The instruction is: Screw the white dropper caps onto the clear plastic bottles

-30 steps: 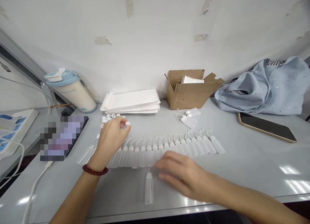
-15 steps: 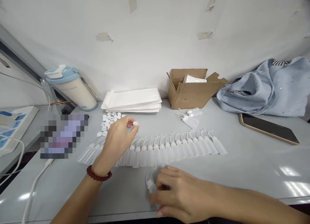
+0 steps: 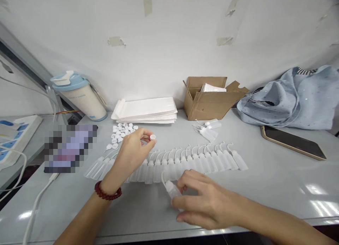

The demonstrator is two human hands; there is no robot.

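Observation:
Between the thumb and fingers of my left hand (image 3: 136,146) is a small white cap (image 3: 153,137), its hollow side showing. My right hand (image 3: 202,199) grips a translucent plastic squeeze bottle (image 3: 173,190) with a thin curved tube at its top, tilted toward the upper left above the table's front part. Behind it, a row of similar bottles (image 3: 185,164) lies side by side, tubes pointing away from me; my left forearm hides part of the row. A pile of loose white caps (image 3: 120,132) lies just beyond my left hand.
At the back are a stack of white envelopes (image 3: 145,110) and an open cardboard box (image 3: 206,105), with several loose bottles (image 3: 208,132) before it. A tumbler (image 3: 84,100) and a blurred-out phone (image 3: 72,148) are left; a blue bag (image 3: 288,100) and another phone (image 3: 293,142) are right.
My right hand has lifted the bottle and moved it slightly up and to the right, nearer the row. My left hand has shifted a little right with the cap.

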